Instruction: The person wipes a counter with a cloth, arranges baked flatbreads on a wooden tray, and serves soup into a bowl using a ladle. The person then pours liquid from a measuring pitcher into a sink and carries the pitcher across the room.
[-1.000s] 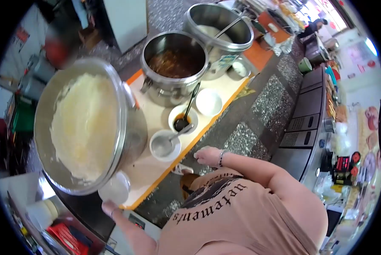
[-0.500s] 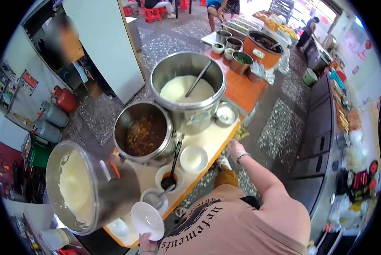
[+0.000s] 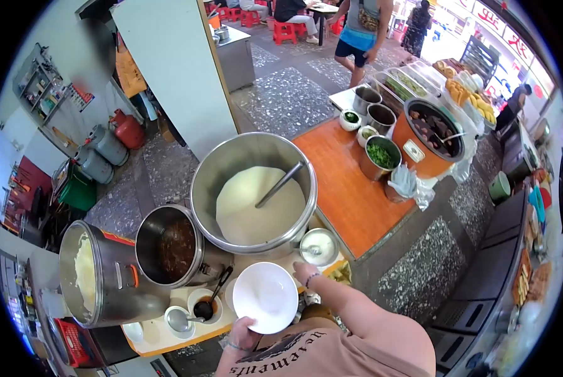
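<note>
My left hand (image 3: 245, 334) grips the rim of a white bowl (image 3: 266, 298) that looks empty. The fingers of my right hand (image 3: 306, 274) are partly hidden, just below a small metal bowl (image 3: 319, 247) with white contents and a spoon. Ahead stands a large steel pot (image 3: 254, 188) of pale liquid, with a ladle (image 3: 280, 184) leaning in it. To its left are a pot of brown stew (image 3: 176, 248) and a big pot (image 3: 110, 276) holding a white mass. A black ladle (image 3: 212, 295) rests in a bowl of dark sauce; a metal ladle (image 3: 180, 318) lies over another bowl.
An orange table (image 3: 350, 185) carries metal cups of greens (image 3: 382, 156) and an orange pot (image 3: 429, 141) of dark food. Beyond it stands a person (image 3: 360, 34). Steel cabinets (image 3: 482, 270) line the right side; gas cylinders (image 3: 128, 130) stand at the left.
My view has swung toward the pot of pale liquid. My left hand has taken the white bowl and brought it in front of my body. My right hand has moved near the small metal bowl.
</note>
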`<action>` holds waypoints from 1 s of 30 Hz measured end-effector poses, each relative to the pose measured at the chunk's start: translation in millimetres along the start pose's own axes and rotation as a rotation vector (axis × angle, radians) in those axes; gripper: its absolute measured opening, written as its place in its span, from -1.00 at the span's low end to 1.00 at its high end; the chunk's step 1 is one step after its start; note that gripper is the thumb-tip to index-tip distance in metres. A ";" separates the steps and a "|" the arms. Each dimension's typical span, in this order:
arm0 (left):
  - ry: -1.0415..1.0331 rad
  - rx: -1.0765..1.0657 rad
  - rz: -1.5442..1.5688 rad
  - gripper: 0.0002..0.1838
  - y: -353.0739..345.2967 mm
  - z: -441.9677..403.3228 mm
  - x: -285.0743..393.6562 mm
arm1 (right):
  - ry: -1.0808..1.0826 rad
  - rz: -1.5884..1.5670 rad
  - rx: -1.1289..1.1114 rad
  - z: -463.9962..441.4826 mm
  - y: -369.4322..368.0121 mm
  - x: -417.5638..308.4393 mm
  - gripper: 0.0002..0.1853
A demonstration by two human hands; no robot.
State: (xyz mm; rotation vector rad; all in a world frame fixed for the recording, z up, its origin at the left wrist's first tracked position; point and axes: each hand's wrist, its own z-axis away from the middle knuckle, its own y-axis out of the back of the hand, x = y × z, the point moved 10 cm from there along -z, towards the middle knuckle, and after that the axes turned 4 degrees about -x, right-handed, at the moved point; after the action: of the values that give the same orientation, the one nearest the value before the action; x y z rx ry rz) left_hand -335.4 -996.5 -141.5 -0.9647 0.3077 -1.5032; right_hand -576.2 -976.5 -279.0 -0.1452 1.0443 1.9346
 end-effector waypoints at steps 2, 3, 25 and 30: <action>-0.067 -0.064 0.014 -0.17 -18.4 1.2 6.2 | 0.072 0.197 0.395 -23.5 -0.5 22.4 -0.53; -0.042 0.082 -0.070 -0.16 -5.5 4.7 1.4 | 0.150 0.401 0.755 -37.4 -21.2 30.7 -0.50; -0.231 0.142 0.032 -0.23 -10.3 -2.3 -29.5 | -0.079 -0.182 0.203 -77.2 33.2 51.2 -0.64; -0.129 0.243 0.074 -0.32 -5.9 -3.7 -48.9 | 0.060 -0.112 0.235 -57.6 60.5 56.8 -0.73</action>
State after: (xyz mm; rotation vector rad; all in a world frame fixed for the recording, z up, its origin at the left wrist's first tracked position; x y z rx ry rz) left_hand -347.5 -951.6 -158.4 -0.8423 0.0642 -1.3683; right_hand -672.0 -994.5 -305.7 -0.1270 1.2672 1.7030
